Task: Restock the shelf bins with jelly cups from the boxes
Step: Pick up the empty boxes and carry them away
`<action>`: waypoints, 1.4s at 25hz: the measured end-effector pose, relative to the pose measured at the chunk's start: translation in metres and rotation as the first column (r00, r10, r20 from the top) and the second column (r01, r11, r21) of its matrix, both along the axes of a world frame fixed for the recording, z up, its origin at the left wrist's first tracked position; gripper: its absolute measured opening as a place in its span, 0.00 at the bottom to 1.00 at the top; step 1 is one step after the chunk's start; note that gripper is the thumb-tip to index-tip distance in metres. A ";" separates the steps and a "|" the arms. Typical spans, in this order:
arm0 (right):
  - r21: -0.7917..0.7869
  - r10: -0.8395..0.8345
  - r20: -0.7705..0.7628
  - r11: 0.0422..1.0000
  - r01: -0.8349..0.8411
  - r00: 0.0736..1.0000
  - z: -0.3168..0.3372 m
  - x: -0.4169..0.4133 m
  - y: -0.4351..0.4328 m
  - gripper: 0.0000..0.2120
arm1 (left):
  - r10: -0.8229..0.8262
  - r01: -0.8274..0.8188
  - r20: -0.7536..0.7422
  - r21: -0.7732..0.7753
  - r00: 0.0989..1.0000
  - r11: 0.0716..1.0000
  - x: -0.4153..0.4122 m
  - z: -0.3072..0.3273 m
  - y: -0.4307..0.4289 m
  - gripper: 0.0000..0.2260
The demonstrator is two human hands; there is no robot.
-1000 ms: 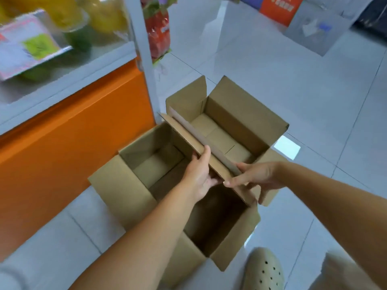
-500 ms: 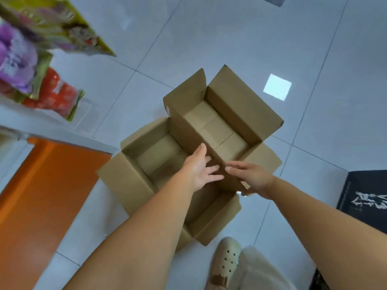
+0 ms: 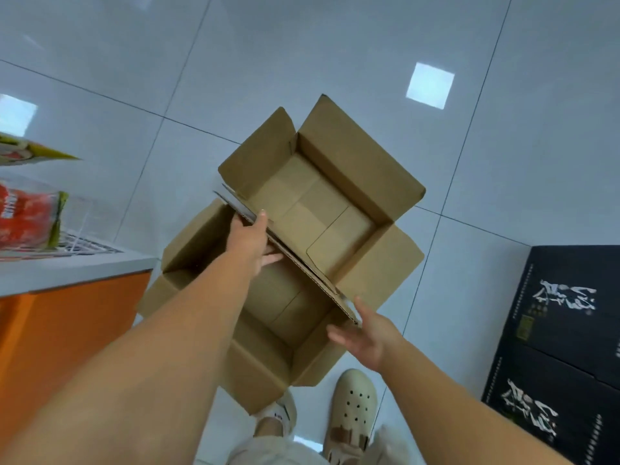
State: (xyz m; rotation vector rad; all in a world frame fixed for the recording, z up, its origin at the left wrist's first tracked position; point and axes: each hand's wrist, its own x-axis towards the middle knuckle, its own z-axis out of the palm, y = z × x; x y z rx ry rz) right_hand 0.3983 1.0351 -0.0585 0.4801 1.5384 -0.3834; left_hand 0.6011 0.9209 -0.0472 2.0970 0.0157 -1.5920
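Two brown cardboard boxes stand open side by side over the tiled floor: a far box (image 3: 322, 209) and a near box (image 3: 278, 303). Both show bare bottoms, and I see no jelly cups. Where they meet, their flaps stand up together as a thin double edge (image 3: 302, 263). My left hand (image 3: 250, 239) grips that edge near its far end, thumb over the top and fingers on the near box's side. With fingers straight, my right hand (image 3: 364, 333) touches the near end of the same edge.
The shelf's grey ledge (image 3: 73, 266) and orange base (image 3: 67, 347) fill the left, with a red snack bag (image 3: 27, 219) on top. Stacked black cartons (image 3: 563, 330) stand at the right. My beige clogs (image 3: 352, 407) are just below the boxes.
My right hand slid from the middle of the flap edge to its near end, away from my left hand, which kept its grip. The view swung away from the shelf toward the floor.
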 end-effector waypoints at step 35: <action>-0.394 -0.241 -0.334 0.914 0.097 0.911 -0.003 -0.256 -0.408 0.17 | -0.094 0.078 -0.434 -0.053 0.896 0.996 -0.253 0.005 -0.395 0.28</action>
